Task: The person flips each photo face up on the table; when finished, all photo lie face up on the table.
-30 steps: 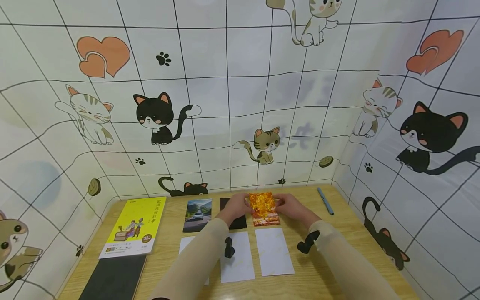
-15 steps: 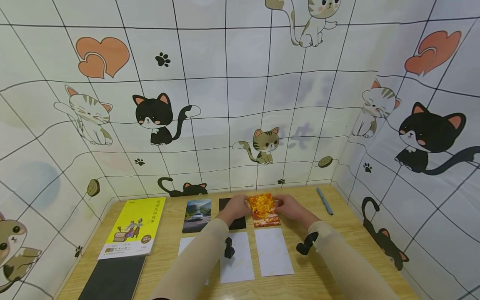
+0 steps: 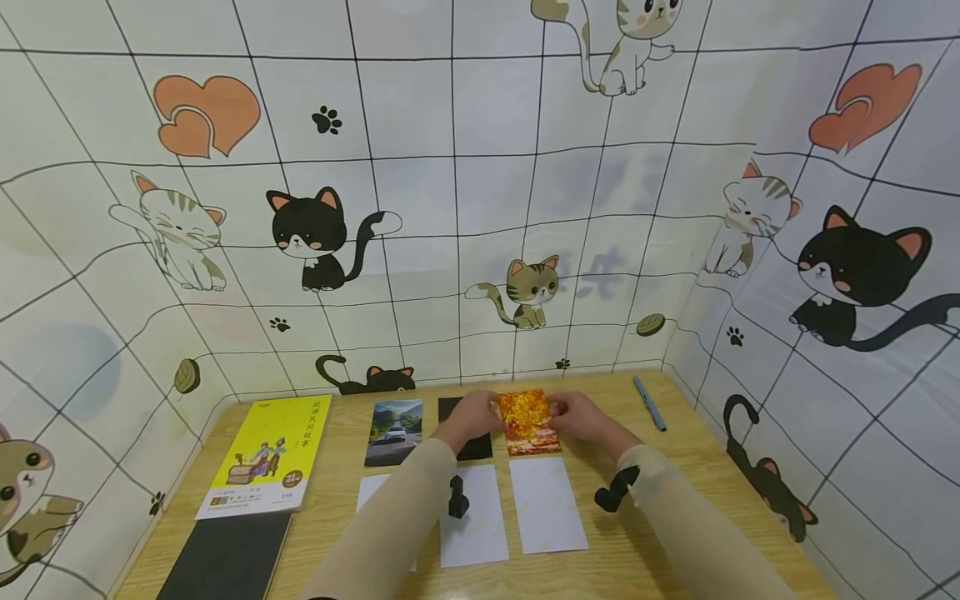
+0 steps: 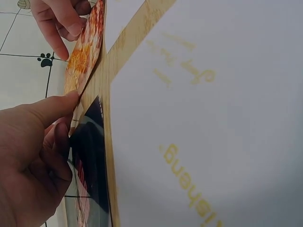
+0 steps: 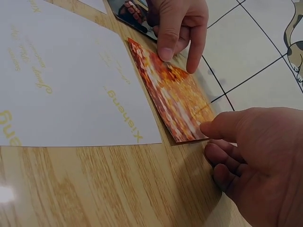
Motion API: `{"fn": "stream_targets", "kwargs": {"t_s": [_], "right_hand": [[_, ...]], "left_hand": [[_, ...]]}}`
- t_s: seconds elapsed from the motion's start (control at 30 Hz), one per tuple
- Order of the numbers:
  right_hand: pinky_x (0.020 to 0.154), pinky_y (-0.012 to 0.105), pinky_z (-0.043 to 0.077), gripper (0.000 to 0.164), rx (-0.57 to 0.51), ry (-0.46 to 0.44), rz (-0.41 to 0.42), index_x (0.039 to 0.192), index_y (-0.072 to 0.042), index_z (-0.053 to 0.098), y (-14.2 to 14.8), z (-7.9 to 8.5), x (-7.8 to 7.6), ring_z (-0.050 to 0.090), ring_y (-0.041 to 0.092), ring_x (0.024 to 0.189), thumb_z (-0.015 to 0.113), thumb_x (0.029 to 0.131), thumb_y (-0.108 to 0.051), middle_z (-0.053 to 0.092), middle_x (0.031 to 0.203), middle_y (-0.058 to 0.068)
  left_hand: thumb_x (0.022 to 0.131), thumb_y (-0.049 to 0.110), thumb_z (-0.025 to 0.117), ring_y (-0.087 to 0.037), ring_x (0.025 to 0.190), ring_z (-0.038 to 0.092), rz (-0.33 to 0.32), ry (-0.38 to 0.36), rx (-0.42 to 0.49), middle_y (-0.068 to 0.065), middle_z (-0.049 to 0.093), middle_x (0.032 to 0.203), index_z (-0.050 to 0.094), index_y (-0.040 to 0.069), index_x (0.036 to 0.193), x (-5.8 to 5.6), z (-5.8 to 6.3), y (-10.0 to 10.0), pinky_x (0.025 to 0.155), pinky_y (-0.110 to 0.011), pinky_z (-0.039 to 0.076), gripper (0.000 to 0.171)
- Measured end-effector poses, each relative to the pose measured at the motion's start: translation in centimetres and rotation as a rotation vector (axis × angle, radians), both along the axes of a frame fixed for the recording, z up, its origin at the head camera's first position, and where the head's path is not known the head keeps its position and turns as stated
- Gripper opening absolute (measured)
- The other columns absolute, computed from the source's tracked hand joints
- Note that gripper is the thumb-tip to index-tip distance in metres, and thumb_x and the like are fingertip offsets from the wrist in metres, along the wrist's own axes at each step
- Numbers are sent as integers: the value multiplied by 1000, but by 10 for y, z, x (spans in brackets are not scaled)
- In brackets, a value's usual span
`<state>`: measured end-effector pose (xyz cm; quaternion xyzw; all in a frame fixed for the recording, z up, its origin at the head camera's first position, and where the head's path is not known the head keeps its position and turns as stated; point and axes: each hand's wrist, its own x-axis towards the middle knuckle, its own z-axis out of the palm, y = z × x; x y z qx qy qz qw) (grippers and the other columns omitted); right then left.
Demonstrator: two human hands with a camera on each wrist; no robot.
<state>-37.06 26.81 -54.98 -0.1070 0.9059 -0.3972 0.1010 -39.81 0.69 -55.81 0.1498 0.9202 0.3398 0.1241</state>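
An orange and yellow photo print (image 3: 527, 421) lies at the back of the table, its near edge close to the table top. My left hand (image 3: 472, 417) pinches its left edge, with the thumb on the picture side. At the opposite edge, my right hand (image 3: 587, 417) holds it between thumb and fingers. Under the left wrist a dark photo print (image 3: 477, 448) is partly hidden; the left wrist view shows its dark glossy surface (image 4: 94, 156). Further left lies a photo of a car on a mountain road (image 3: 394, 432).
White cards lie in front of the photos: a right one (image 3: 549, 504), a middle one (image 3: 480, 533) and a left one (image 3: 372, 485) mostly under my sleeve. A yellow book (image 3: 273, 450) and a black notebook (image 3: 225, 558) sit left. A blue pen (image 3: 650, 402) lies right.
The orange photo and both hands have shifted very slightly toward the near side of the table. Both hands keep their hold on its edges; the other things stay put.
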Motion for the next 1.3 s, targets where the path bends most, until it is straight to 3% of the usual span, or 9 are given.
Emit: {"fn": "stream_targets", "kwargs": {"t_s": [0.2,0.43,0.67,0.87,1.1,1.3], "right_hand": [[82,35,53,58,-55,-2,-16,156,11,52,3,0,4,64,21,98,74,105,-5,71,115,15],[71,34,53,53,-121,29,-5,154,13,53,4,1,12,67,27,94,69,106,-2,70,111,18],[76,32,56,43,-160,76,-2,145,10,62,-7,6,24,67,25,95,73,107,-5,70,110,15],[69,30,55,41,-207,128,29,142,8,66,-31,1,49,66,21,90,75,106,-9,70,107,9],[74,29,56,30,-203,163,65,131,1,73,-81,5,89,65,20,94,78,104,-9,71,109,4],[79,31,56,33,-154,198,217,134,-4,73,-121,12,116,67,19,99,77,107,-21,68,115,9]], "left_hand": [[95,23,90,-17,81,65,20,-3,37,2,70,94,64,7,154,-2,-5,-2,83,-39,57,66],[98,23,88,-19,86,67,3,28,90,-1,70,100,63,5,154,4,-4,-11,85,-41,58,64],[97,22,89,-16,85,64,-30,80,116,2,68,99,66,5,151,13,-2,-27,84,-39,58,60],[100,20,86,-15,83,65,-125,89,126,4,70,94,67,5,149,37,17,-63,77,-36,57,54],[101,17,84,-12,86,65,-177,115,17,9,69,99,71,6,143,74,32,-124,74,-36,56,45],[98,20,88,-10,91,63,-153,196,-58,8,70,103,75,10,135,104,36,-163,81,-36,57,40]]}}
